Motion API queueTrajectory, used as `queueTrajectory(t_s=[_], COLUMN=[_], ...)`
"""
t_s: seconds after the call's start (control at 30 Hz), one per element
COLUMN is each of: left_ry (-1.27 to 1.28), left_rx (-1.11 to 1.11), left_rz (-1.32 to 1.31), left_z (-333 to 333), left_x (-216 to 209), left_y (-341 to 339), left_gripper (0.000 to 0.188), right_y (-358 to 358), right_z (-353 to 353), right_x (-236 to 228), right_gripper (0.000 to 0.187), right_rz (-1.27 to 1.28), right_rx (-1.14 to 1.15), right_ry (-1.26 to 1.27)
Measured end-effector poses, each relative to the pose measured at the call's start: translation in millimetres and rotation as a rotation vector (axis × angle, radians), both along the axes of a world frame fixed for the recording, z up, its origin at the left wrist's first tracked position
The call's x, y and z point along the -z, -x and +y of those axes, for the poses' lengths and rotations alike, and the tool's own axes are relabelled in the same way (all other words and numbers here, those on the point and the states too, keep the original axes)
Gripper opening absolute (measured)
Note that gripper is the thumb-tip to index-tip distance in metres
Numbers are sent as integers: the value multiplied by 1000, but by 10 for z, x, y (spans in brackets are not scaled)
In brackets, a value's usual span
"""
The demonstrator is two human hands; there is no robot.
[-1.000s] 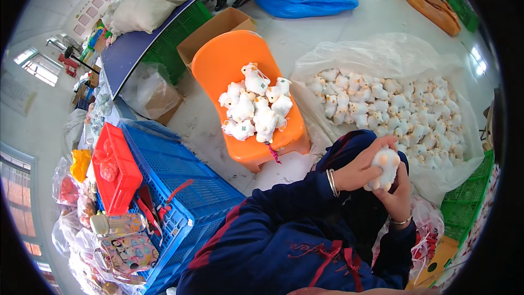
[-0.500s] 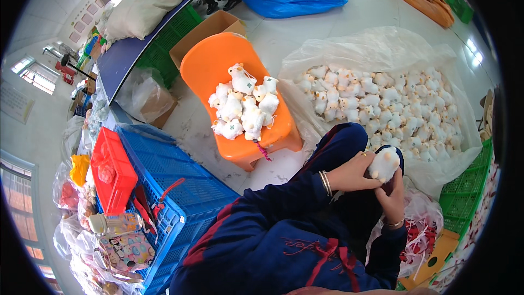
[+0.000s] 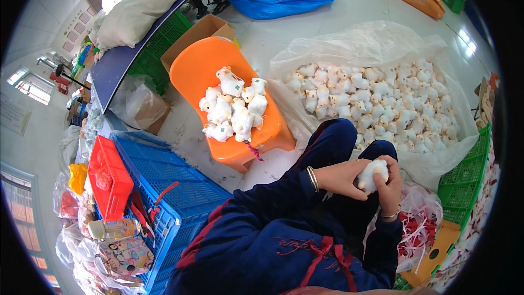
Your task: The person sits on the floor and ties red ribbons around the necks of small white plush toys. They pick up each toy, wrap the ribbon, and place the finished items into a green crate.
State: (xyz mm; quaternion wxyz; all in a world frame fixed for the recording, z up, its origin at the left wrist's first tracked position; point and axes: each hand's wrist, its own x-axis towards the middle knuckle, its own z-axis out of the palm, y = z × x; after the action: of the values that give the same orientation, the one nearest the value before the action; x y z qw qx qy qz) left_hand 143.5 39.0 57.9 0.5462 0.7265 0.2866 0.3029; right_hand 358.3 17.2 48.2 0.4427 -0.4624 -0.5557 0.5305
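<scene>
Both hands closed on one white plush toy over the lap

We saw the clear sack of white plush toys [image 3: 376,98] spread on the floor at far right and the orange stool [image 3: 218,84] with its small heap of toys [image 3: 232,112] to the left, both unchanged in half a second. Our left hand [image 3: 341,177] and right hand [image 3: 388,186] had sunk slightly nearer, both gripping the single plush toy [image 3: 372,173] between them, suggesting work on that piece continued.

Bare white floor [image 3: 284,38] is open ahead. Orange plastic stool [image 3: 204,74] with white plush toys [image 3: 232,109] blocks left-front; clear plastic sheet of toys [image 3: 382,98] blocks right.
</scene>
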Motion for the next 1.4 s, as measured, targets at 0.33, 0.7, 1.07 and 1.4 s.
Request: queueTrajectory(t_s=[0.33,0.7,1.07,1.4], left_ry=[205,-169,393,275], left_rx=[-37,-174,-201,-195], left_rz=[45,15,-252,-402], left_z=[-25,20,-20,-10], left_x=[-26,244,315,265], left_y=[74,26,65,-2], left_gripper=[52,59,60,56], right_y=[101,114,-29,-143], right_z=[78,82,87,9], right_x=[-88,40,157,185], right_gripper=[18,7,18,36], right_rz=[-29,-26,142,175], right_rx=[-94,142,170,161], right_ry=[42,-73,62,243])
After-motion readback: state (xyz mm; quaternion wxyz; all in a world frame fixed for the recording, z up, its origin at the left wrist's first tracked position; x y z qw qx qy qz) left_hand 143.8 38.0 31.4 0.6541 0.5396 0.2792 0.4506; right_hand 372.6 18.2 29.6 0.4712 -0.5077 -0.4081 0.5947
